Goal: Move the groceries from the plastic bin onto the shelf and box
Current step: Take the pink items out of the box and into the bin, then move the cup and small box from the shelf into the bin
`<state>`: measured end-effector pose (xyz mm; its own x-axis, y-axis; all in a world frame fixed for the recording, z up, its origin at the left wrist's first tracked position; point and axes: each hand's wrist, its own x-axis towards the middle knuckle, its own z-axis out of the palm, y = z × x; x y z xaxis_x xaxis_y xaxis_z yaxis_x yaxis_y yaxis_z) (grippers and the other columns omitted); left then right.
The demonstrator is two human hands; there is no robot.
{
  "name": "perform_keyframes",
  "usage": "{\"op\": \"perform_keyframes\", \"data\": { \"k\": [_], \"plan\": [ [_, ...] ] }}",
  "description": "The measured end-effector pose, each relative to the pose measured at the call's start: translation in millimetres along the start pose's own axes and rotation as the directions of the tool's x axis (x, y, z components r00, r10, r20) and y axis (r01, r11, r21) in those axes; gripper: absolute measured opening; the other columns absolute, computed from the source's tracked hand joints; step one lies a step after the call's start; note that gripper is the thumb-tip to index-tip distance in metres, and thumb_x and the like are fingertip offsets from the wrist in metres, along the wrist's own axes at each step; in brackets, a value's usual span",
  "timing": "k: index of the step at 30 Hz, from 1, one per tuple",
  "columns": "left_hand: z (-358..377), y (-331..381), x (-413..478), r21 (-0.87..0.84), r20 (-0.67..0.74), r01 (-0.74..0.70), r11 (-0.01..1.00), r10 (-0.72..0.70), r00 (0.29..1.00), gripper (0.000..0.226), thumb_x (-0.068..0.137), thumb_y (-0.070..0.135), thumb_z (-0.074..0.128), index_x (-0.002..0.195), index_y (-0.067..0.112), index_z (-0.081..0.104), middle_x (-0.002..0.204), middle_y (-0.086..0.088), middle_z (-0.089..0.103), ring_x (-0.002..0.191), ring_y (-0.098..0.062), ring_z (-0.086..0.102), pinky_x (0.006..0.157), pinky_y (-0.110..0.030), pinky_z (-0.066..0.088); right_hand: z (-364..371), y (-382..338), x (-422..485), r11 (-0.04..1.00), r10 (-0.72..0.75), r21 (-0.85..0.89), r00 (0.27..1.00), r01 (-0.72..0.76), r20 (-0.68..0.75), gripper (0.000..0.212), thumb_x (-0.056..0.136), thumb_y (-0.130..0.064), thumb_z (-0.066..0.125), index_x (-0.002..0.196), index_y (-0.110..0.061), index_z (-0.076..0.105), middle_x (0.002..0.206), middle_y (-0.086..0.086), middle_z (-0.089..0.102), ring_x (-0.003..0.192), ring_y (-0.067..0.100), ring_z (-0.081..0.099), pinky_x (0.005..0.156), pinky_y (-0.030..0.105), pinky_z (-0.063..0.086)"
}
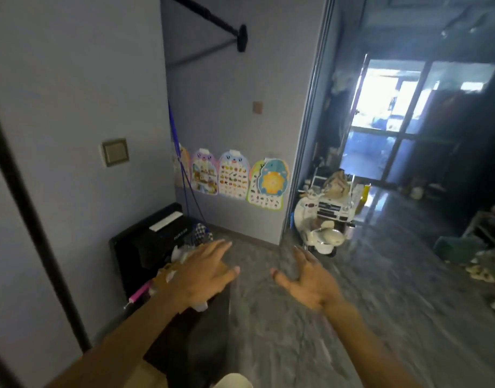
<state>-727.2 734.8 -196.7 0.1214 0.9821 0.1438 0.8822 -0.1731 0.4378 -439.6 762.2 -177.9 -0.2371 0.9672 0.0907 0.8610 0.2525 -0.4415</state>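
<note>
My left hand [204,273] reaches forward with its fingers spread and holds nothing. It hovers over a dark low stand [201,326] by the wall, where some blurred small items [172,271] lie, partly hidden under the hand. My right hand [308,281] is also open, fingers apart, over the grey floor. No plastic bin, shelf or box can be made out in this blurred view.
A black unit [148,239] stands against the left wall, with a pink-handled item [138,294] beside it. Colourful posters [235,175] hang low on the far wall. White toy ride-on cars [324,222] sit by the doorway. Clutter [481,264] lies at the right.
</note>
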Motion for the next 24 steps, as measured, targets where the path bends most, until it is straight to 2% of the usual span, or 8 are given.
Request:
{"op": "perform_keyframes", "data": {
  "k": [2, 4, 8, 10, 12, 15, 20, 24],
  "plan": [
    [-39.0, 16.2, -5.1, 0.008, -0.036, 0.02, 1.0, -0.02, 0.999, 0.102, 0.082, 0.093, 0.026, 0.164, 0.032, 0.024, 0.171, 0.009, 0.021, 0.157, -0.015, 0.021, 0.127, -0.043, 0.022, -35.4, -18.2, -1.1, 1.0, -0.029, 0.009, 0.999, 0.029, -0.014, 0.12, 0.077, -0.102, 0.038, 0.169, -0.026, 0.025, 0.176, -0.001, 0.027, 0.16, 0.023, 0.03, 0.128, 0.045, 0.032],
    [-69.9, 26.0, -12.5, 0.019, -0.056, 0.054, 0.998, -0.052, 0.997, 0.104, 0.081, 0.094, 0.03, 0.162, 0.03, 0.027, 0.17, 0.006, 0.025, 0.155, -0.018, 0.027, 0.127, -0.044, 0.024, -61.2, -34.2, -5.6, 0.998, -0.059, 0.016, 0.998, 0.059, -0.007, 0.122, 0.075, -0.104, 0.036, 0.169, -0.027, 0.025, 0.174, 0.001, 0.031, 0.158, 0.027, 0.034, 0.125, 0.048, 0.037],
    [-103.1, 36.3, -37.7, 0.015, -0.073, 0.122, 0.992, -0.12, 0.99, 0.097, 0.085, 0.089, 0.039, 0.162, 0.03, 0.029, 0.17, 0.003, 0.029, 0.153, -0.021, 0.033, 0.125, -0.042, 0.029, -89.2, -66.0, -13.6, 0.983, -0.184, -0.016, 0.983, 0.184, 0.007, 0.097, 0.095, -0.078, 0.054, 0.168, -0.02, 0.027, 0.169, 0.007, 0.038, 0.152, 0.031, 0.041, 0.12, 0.045, 0.038],
    [-110.5, 36.7, -54.9, 0.034, -0.095, 0.149, 0.988, -0.145, 0.985, 0.109, 0.077, 0.098, 0.028, 0.162, 0.03, 0.029, 0.17, 0.002, 0.029, 0.153, -0.023, 0.034, 0.125, -0.046, 0.029, -88.5, -80.4, -12.3, 0.976, -0.217, 0.006, 0.975, 0.217, 0.044, 0.093, 0.097, -0.073, 0.058, 0.167, -0.02, 0.029, 0.167, 0.008, 0.041, 0.149, 0.032, 0.045, 0.117, 0.041, 0.04],
    [-115.3, 32.1, -74.2, 0.03, -0.111, 0.202, 0.979, -0.197, 0.974, 0.113, 0.074, 0.102, 0.023, 0.162, 0.031, 0.029, 0.167, 0.001, 0.034, 0.149, -0.025, 0.039, 0.124, -0.05, 0.031, -78.2, -94.6, -5.7, 0.964, -0.263, 0.059, 0.96, 0.258, 0.094, 0.096, 0.091, -0.08, 0.059, 0.164, -0.024, 0.035, 0.162, 0.007, 0.047, 0.145, 0.031, 0.05, 0.114, 0.036, 0.043],
    [-123.5, 13.7, -106.8, 0.045, -0.144, 0.285, 0.957, -0.277, 0.95, 0.098, 0.082, 0.09, 0.031, 0.161, 0.031, 0.03, 0.162, 0.0, 0.04, 0.141, -0.025, 0.046, 0.12, -0.05, 0.035, -43.6, -112.4, 19.2, 0.952, -0.304, 0.093, 0.944, 0.293, 0.13, 0.114, 0.074, -0.102, 0.049, 0.163, -0.031, 0.036, 0.163, 0.0, 0.048, 0.146, 0.029, 0.05, 0.117, 0.049, 0.047],
    [-145.9, -41.3, -168.2, 0.048, -0.209, 0.436, 0.899, -0.418, 0.884, 0.095, 0.087, 0.088, 0.029, 0.163, 0.03, 0.025, 0.168, 0.002, 0.029, 0.148, -0.025, 0.038, 0.125, -0.048, 0.026, 5.1, -179.6, 26.6, 0.909, -0.416, 0.086, 0.887, 0.407, 0.199, 0.123, 0.068, -0.107, 0.04, 0.16, -0.026, 0.037, 0.159, 0.001, 0.049, 0.144, 0.028, 0.05, 0.114, 0.048, 0.048],
    [-156.4, -90.1, -218.1, 0.04, -0.274, 0.561, 0.827, -0.531, 0.802, 0.102, 0.083, 0.094, 0.023, 0.162, 0.029, 0.028, 0.169, 0.0, 0.03, 0.146, -0.027, 0.044, 0.124, -0.052, 0.027, 50.1, -241.3, 28.5, 0.877, -0.48, 0.144, 0.823, 0.459, 0.303, 0.12, 0.07, -0.103, 0.05, 0.163, -0.027, 0.036, 0.164, 0.001, 0.046, 0.148, 0.029, 0.049, 0.117, 0.053, 0.045]
  ]
}}
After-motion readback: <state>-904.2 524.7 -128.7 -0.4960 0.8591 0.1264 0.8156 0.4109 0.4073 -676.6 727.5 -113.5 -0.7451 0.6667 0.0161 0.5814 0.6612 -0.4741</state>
